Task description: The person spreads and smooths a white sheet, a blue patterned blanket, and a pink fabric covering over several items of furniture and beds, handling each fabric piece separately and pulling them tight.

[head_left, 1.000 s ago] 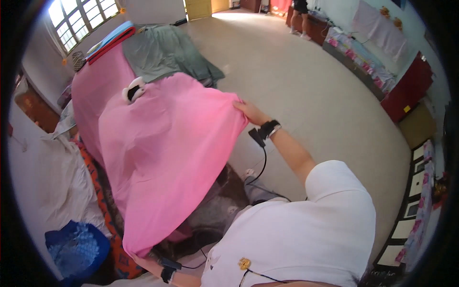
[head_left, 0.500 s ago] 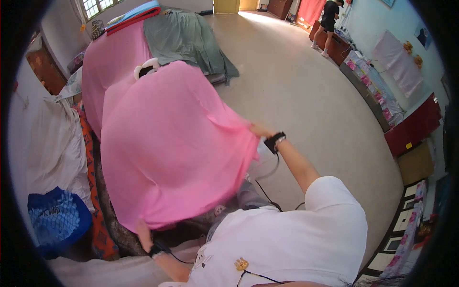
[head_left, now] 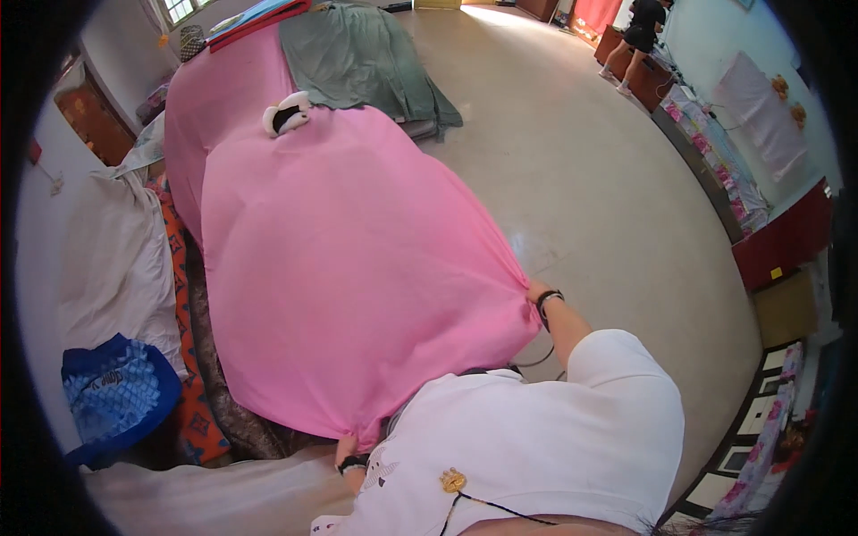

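Note:
A large pink sheet (head_left: pixel 340 277) spreads in front of me over furniture whose shape I cannot make out. My right hand (head_left: pixel 538 295) grips its right near corner, where folds run together. At the near edge, close to my body, my left hand (head_left: pixel 347 448) is closed on the gathered left corner. Between the hands the cloth is drawn fairly flat and taut. Near its far end sits a white and black soft item (head_left: pixel 288 116), perhaps a plush thing. Both wrists wear dark bands.
A grey-green cloth (head_left: pixel 366 67) covers something beyond the sheet. Folded red and blue bedding (head_left: pixel 259 22) lies at the far left. A blue bag (head_left: pixel 125 393), white cloth (head_left: pixel 121 259) and orange patterned fabric (head_left: pixel 198 420) are on the left. Another person (head_left: pixel 639 40) stands far right beside a cabinet.
The sheet has been pulled toward me and lies flatter. My right hand moved right and nearer, my left hand moved right, closer to my body. Both still hold the cloth.

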Demonstrator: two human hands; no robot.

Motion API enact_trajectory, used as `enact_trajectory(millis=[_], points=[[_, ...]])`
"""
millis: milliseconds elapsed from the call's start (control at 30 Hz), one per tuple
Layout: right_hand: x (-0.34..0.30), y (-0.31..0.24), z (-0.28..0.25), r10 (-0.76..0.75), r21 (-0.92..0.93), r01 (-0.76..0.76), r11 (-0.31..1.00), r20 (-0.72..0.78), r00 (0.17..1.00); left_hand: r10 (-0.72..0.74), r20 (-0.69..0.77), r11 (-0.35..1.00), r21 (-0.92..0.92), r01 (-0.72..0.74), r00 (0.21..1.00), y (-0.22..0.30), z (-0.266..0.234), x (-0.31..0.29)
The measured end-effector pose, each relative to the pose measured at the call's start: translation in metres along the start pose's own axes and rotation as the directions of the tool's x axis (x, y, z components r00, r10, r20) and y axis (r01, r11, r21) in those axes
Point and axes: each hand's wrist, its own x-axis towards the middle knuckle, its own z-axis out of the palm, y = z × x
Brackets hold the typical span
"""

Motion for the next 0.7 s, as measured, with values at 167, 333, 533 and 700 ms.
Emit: enact_trajectory(millis=[167,333,533,700], points=[[0.0,0.036,-0.008,0.202,0.145,-0.184,0.972,-0.115,0.973,-0.125,-0.03,0.908,-0.406,0.102,0.992,0.198,-0.112,-0.05],[0.001,-0.009,-0.018,0.105,0.321,-0.088,0.943,-0.036,0.994,-0.258,-0.107,0.555,-0.83,0.057,0.96,0.218,-0.117,-0.03],[-0.026,-0.03,-0.018,-0.029,0.222,0.047,0.974,-0.083,0.996,-0.309,0.147,0.371,-0.891,0.261,0.94,0.197,-0.067,-0.018],[-0.027,0.004,-0.025,0.064,0.266,-0.041,0.963,-0.08,0.995,0.057,-0.311,0.963,-0.234,-0.135,0.949,0.136,-0.003,-0.01]])
